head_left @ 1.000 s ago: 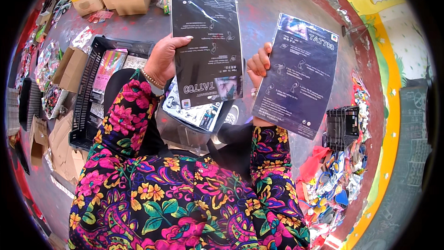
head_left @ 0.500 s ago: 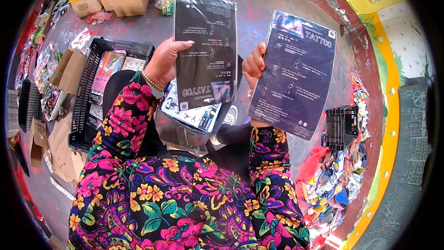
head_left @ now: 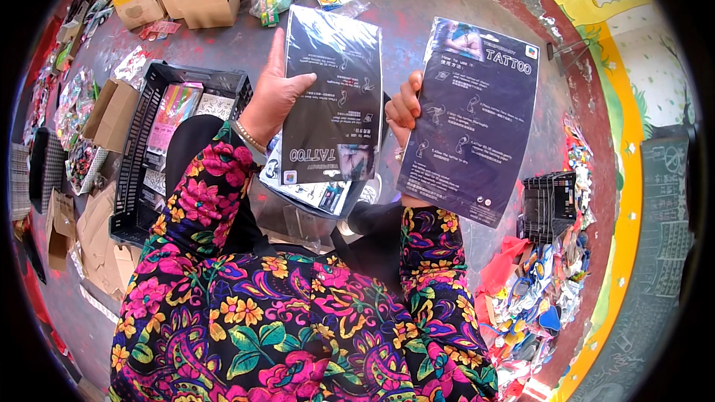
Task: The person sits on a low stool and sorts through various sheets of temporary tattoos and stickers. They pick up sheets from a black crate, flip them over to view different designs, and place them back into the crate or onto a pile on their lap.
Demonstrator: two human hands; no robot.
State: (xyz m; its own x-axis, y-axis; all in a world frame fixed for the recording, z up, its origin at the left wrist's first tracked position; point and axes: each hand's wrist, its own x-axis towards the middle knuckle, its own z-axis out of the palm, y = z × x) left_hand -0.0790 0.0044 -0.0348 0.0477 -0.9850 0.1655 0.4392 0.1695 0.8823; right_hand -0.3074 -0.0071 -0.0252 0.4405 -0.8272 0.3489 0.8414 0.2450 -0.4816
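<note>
My left hand [head_left: 277, 97] pinches a flat, dark temporary tattoo packet [head_left: 328, 115] at its left edge. The thumb lies across the front, and the index finger points up along the side. That packet is upside down, with glare on its upper part. On the right, the curled fingers of my right hand [head_left: 403, 109] grip the left edge of a second tattoo packet [head_left: 477, 123], which is right way up and slightly tilted. Both show printed directions with small drawings under clear plastic. Below the left packet lie black-and-white patterned sheets [head_left: 325, 197], partly hidden.
A black plastic crate [head_left: 123, 179] with flat packets stands at my left, beside flattened cardboard [head_left: 100, 242]. Open cartons [head_left: 212, 7] of goods sit at the far left. On the right are a small black basket [head_left: 550, 205] and a heap of colourful items [head_left: 521, 305] along the wall.
The left packet has come down slightly and tilted, so glare now covers its upper part. My left index finger has straightened upward. The right packet has shifted a little to the left.
</note>
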